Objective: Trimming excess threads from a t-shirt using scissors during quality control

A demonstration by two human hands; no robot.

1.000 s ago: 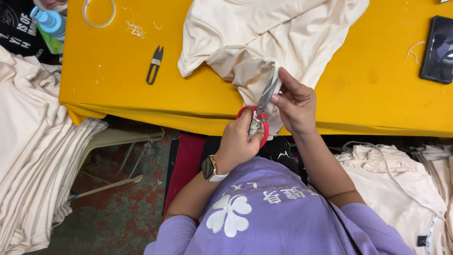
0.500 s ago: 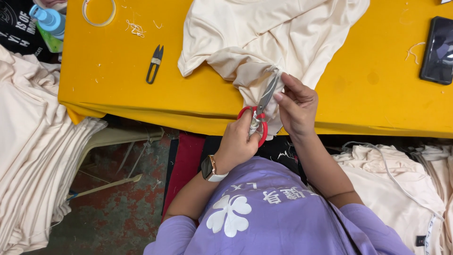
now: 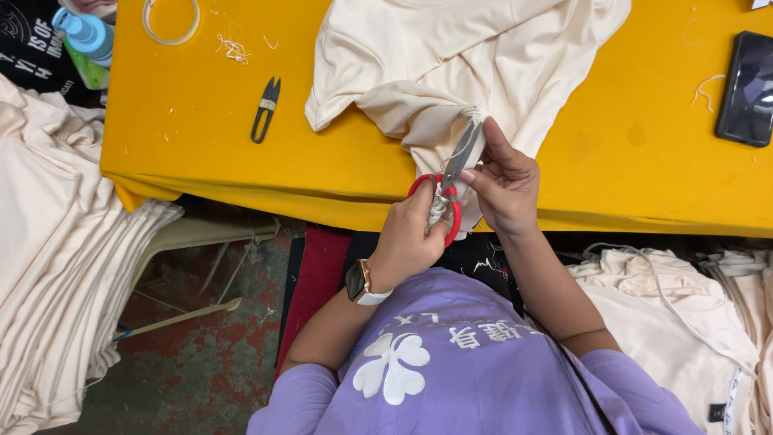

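Looking down from the head camera, we see almost no change from half a second ago: the hands stay at the yellow table's (image 3: 201, 153) near edge, so trimming continues. Our left hand (image 3: 411, 234) is closed through the red handles of the scissors (image 3: 451, 173), blades nearly shut at a bunched fold. Our right hand (image 3: 503, 181) pinches that fold of the cream garment (image 3: 451, 56), lying centre top. We count one pair of scissors, one black thread snip (image 3: 264, 109) upper left, one phone (image 3: 745, 89) upper right.
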